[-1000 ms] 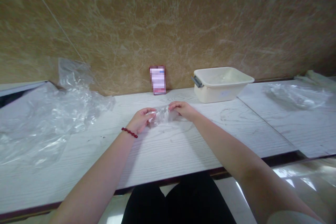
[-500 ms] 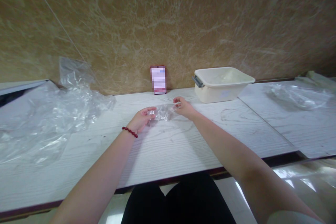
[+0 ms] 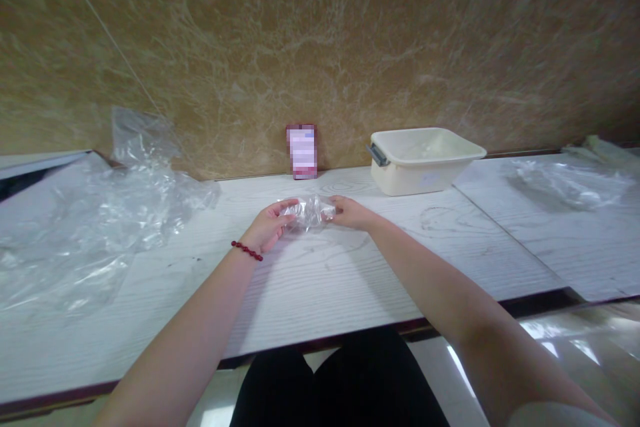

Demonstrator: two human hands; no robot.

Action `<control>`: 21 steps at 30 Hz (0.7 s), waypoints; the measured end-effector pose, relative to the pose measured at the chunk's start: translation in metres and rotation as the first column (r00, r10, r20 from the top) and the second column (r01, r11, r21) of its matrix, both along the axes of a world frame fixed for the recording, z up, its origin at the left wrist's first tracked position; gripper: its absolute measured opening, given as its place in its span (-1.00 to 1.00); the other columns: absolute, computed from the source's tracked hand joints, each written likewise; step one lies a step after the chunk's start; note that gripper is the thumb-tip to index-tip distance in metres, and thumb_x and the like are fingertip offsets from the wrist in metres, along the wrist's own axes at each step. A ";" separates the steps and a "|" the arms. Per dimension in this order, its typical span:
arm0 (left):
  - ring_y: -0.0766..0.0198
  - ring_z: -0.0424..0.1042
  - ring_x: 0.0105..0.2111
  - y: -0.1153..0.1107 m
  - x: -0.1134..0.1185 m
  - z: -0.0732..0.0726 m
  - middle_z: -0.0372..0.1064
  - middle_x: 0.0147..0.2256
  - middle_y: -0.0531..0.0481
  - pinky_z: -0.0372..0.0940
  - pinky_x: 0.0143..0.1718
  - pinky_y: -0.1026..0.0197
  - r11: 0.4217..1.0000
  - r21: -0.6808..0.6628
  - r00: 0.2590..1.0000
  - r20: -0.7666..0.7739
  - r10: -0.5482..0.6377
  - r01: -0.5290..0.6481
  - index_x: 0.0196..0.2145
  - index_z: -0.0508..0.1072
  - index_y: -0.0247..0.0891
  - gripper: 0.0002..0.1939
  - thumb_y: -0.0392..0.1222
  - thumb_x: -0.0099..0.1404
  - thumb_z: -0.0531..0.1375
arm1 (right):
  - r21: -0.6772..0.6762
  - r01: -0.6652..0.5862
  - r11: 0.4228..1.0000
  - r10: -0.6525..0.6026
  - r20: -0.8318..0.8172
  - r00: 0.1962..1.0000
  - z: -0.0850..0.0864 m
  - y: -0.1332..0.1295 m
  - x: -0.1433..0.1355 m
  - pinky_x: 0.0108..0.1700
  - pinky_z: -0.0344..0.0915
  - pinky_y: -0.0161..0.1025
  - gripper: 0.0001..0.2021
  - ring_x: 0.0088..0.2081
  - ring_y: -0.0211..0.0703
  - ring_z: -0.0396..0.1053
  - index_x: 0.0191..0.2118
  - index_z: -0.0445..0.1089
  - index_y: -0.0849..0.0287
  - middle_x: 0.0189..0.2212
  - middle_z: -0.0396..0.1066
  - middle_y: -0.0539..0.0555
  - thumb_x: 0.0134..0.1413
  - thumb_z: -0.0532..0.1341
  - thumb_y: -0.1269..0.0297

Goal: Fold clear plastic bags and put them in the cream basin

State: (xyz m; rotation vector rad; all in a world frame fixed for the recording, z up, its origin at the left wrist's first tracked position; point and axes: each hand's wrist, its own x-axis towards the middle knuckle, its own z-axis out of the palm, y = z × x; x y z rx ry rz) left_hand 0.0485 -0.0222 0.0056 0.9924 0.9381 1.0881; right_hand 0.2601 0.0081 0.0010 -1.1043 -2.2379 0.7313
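the left hand (image 3: 270, 225) has its thumb and fingers closed on the left end of a small piece of crumpled clear plastic (image 3: 311, 212). the right hand (image 3: 353, 213) has its fingertips closed on the right end, so the plastic lies between the two hands, just over the white table (image 3: 320, 280); whether its underside touches the wood grain is too unclear to tell. a dark red beaded bracelet (image 3: 247, 251) circles the left wrist.

beyond the hands, a phone (image 3: 303, 152) with a blurred screen stands upright by the brown marbled wall (image 3: 320, 47). to its right, near the wall, sits an open cream tub (image 3: 420, 177) with a grey handle (image 3: 379, 155) on its left end. a big heap of clear plastic sheeting (image 3: 125, 213) spreads over the left of the table, its top reaching up in front of the wall. more loose plastic (image 3: 575, 181) lies at the far right.
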 end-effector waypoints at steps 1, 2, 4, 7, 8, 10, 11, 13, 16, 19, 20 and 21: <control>0.38 0.37 -0.46 0.000 0.000 0.000 0.38 -0.36 -0.01 0.31 -0.38 0.28 1.000 -0.004 1.000 0.010 0.002 -0.002 -0.23 0.38 -0.31 -0.59 -0.44 -0.12 0.25 | -0.009 -0.012 1.000 0.012 0.017 1.000 0.001 -0.002 0.000 -0.19 0.15 -0.31 -0.76 -0.25 -0.22 0.26 -0.42 0.42 0.21 -0.28 0.33 0.05 -0.20 0.21 0.14; 0.37 0.37 -0.45 0.000 0.000 0.001 0.37 -0.36 -0.01 0.32 -0.38 0.26 1.000 -0.005 1.000 0.020 0.002 -0.002 -0.23 0.37 -0.30 -0.58 -0.45 -0.12 0.24 | -0.013 -0.027 1.000 0.027 0.031 0.999 0.002 -0.003 0.001 -0.18 0.15 -0.30 -0.76 -0.24 -0.22 0.26 -0.42 0.43 0.20 -0.27 0.33 0.05 -0.23 0.23 0.14; 0.37 0.37 -0.46 0.000 0.000 0.002 0.37 -0.36 0.00 0.33 -0.39 0.26 1.000 -0.002 1.000 0.027 -0.001 0.001 -0.22 0.37 -0.29 -0.57 -0.46 -0.12 0.24 | -0.008 -0.060 0.998 0.060 0.043 0.997 0.004 -0.004 0.001 -0.17 0.15 -0.30 -0.77 -0.24 -0.22 0.26 -0.43 0.42 0.19 -0.28 0.33 0.04 -0.26 0.24 0.15; 0.38 0.36 -0.47 0.000 -0.002 0.004 0.36 -0.36 0.00 0.33 -0.42 0.29 1.000 0.002 1.000 0.015 0.004 -0.004 -0.22 0.36 -0.30 -0.58 -0.47 -0.11 0.23 | 0.017 -0.048 0.999 0.048 0.020 0.999 0.005 -0.005 0.000 -0.17 0.13 -0.31 -0.81 -0.26 -0.25 0.26 -0.46 0.41 0.20 -0.31 0.33 0.04 -0.23 0.22 0.19; 0.38 0.36 -0.47 0.000 -0.002 0.004 0.36 -0.36 0.00 0.33 -0.42 0.29 1.000 0.004 1.000 0.012 0.006 -0.006 -0.23 0.37 -0.31 -0.58 -0.48 -0.11 0.23 | 0.011 -0.020 1.000 0.020 0.005 1.000 0.006 -0.005 0.000 -0.18 0.13 -0.31 -0.82 -0.28 -0.26 0.25 -0.47 0.40 0.21 -0.33 0.33 0.04 -0.22 0.22 0.20; 0.37 0.37 -0.45 0.000 -0.004 0.004 0.36 -0.34 -0.01 0.34 -0.41 0.28 1.000 0.012 1.000 0.015 -0.002 0.002 -0.23 0.37 -0.31 -0.59 -0.48 -0.11 0.22 | -0.042 0.046 0.998 -0.047 -0.040 0.998 0.006 -0.004 0.000 -0.24 0.14 -0.32 -0.80 -0.35 -0.29 0.24 -0.46 0.38 0.23 -0.39 0.33 0.02 -0.21 0.20 0.20; 0.36 0.37 -0.44 0.000 -0.004 0.004 0.36 -0.33 -0.01 0.34 -0.41 0.28 1.000 0.015 1.000 0.021 -0.014 0.013 -0.23 0.36 -0.31 -0.59 -0.49 -0.11 0.22 | -0.087 0.069 0.994 -0.075 -0.071 0.995 0.005 -0.004 -0.001 -0.27 0.14 -0.32 -0.79 -0.39 -0.30 0.23 -0.46 0.37 0.24 -0.43 0.32 0.00 -0.22 0.20 0.19; 0.35 0.38 -0.41 0.000 -0.006 0.004 0.35 -0.30 -0.01 0.35 -0.39 0.28 0.999 0.015 0.998 0.039 -0.046 0.046 -0.20 0.35 -0.29 -0.57 -0.49 -0.10 0.21 | -0.189 0.069 0.980 -0.101 -0.167 0.981 0.003 -0.002 -0.001 -0.33 0.14 -0.33 -0.76 -0.44 -0.33 0.21 -0.47 0.33 0.26 -0.50 0.29 -0.03 -0.22 0.19 0.15; 0.36 0.39 -0.39 0.000 -0.007 0.004 0.35 -0.28 -0.01 0.35 -0.34 0.29 0.997 -0.008 0.995 0.069 -0.077 0.078 -0.15 0.33 -0.26 -0.51 -0.51 -0.08 0.20 | -0.328 -0.012 0.945 -0.114 -0.360 0.926 -0.002 0.000 -0.003 -0.40 0.14 -0.37 -0.75 -0.49 -0.37 0.19 -0.48 0.24 0.25 -0.55 0.24 -0.06 -0.26 0.20 0.15; 0.40 0.40 -0.42 -0.001 -0.008 0.006 0.36 -0.29 -0.03 0.35 -0.34 0.33 0.991 -0.098 0.994 0.073 -0.079 0.086 -0.10 0.29 -0.25 -0.46 -0.56 -0.07 0.18 | -0.444 -0.022 0.896 -0.211 -0.470 0.857 -0.006 0.001 -0.006 -0.50 0.12 -0.42 -0.66 -0.56 -0.42 0.17 -0.35 0.15 0.18 -0.55 0.21 -0.12 -0.33 0.23 0.23; 0.40 0.40 -0.43 -0.001 -0.008 0.007 0.37 -0.31 -0.03 0.35 -0.36 0.35 0.986 -0.138 0.995 0.063 -0.083 0.091 -0.09 0.28 -0.26 -0.44 -0.58 -0.08 0.17 | -0.465 -0.005 0.885 -0.246 -0.477 0.844 -0.007 0.002 -0.006 -0.53 0.11 -0.44 -0.60 -0.58 -0.43 0.16 -0.28 0.11 0.15 -0.54 0.21 -0.13 -0.34 0.23 0.26; 0.39 0.41 -0.44 -0.002 -0.008 0.007 0.37 -0.33 -0.03 0.35 -0.39 0.36 0.980 -0.175 0.995 0.050 -0.088 0.095 -0.08 0.27 -0.26 -0.42 -0.59 -0.08 0.16 | -0.469 0.011 0.883 -0.263 -0.477 0.838 -0.008 0.002 -0.006 -0.54 0.10 -0.45 -0.53 -0.59 -0.44 0.16 -0.20 0.07 0.12 -0.53 0.22 -0.14 -0.34 0.23 0.29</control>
